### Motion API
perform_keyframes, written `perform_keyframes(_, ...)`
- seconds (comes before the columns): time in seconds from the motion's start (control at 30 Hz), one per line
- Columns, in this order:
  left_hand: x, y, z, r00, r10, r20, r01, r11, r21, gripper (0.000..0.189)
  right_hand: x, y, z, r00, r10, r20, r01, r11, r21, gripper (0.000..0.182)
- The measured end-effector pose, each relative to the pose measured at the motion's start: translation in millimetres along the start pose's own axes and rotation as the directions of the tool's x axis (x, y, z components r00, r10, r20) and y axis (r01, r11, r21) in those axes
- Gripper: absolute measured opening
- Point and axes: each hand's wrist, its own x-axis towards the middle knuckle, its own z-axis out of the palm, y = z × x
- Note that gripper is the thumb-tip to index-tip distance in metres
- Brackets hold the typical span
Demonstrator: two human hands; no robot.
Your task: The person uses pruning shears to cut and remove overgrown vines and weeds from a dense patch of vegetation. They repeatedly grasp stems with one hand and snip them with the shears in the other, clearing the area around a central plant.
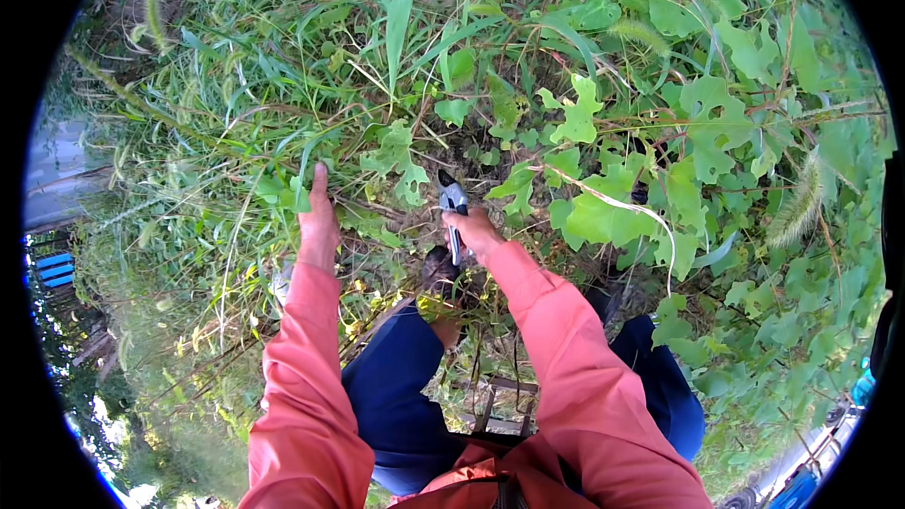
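My right hand (475, 232) grips a pair of pruning shears (452, 199) with grey and black parts, its head pointing away from me, low over the weeds. My left hand (319, 220) reaches into the tall grass (276, 127) on the left. Its thumb points forward, while leaves and stems hide its fingers, so I cannot tell whether it grasps any stems. Between the hands, a lobed green leaf (397, 159) stands above dry stalks. Broad-leaved vines (608, 215) spread to the right of the shears.
Below the shears is my dark shoe (440, 270) among stems. A low frame (495, 399) shows between my legs. A pale dry stem (622, 201) arches over the vines. Foxtail seed heads (797, 201) stand at the right. Paving (56, 162) borders the growth at the left.
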Motion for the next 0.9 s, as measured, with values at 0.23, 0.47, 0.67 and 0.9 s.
perform_keyframes(0.23,-11,10,10,1.0,0.004,-0.021,-0.001,0.99,0.141,0.06,-55,25,0,0.984,-0.172,-0.046,0.163,0.973,-0.165,0.012)
perform_keyframes(0.47,-34,29,29,0.999,0.053,0.009,-0.053,0.955,0.291,0.057,-17,-91,-30,0.894,-0.402,0.195,0.414,0.578,-0.703,0.019)
perform_keyframes(0.67,-23,-3,7,0.975,0.181,0.129,-0.221,0.834,0.506,0.046,-17,-142,-10,0.95,-0.099,0.295,0.158,0.97,-0.186,0.029)
perform_keyframes(0.9,-6,-42,-24,0.74,0.142,0.658,-0.624,-0.22,0.75,0.041,-4,-146,21,0.935,0.026,0.354,-0.004,0.998,-0.064,0.033)
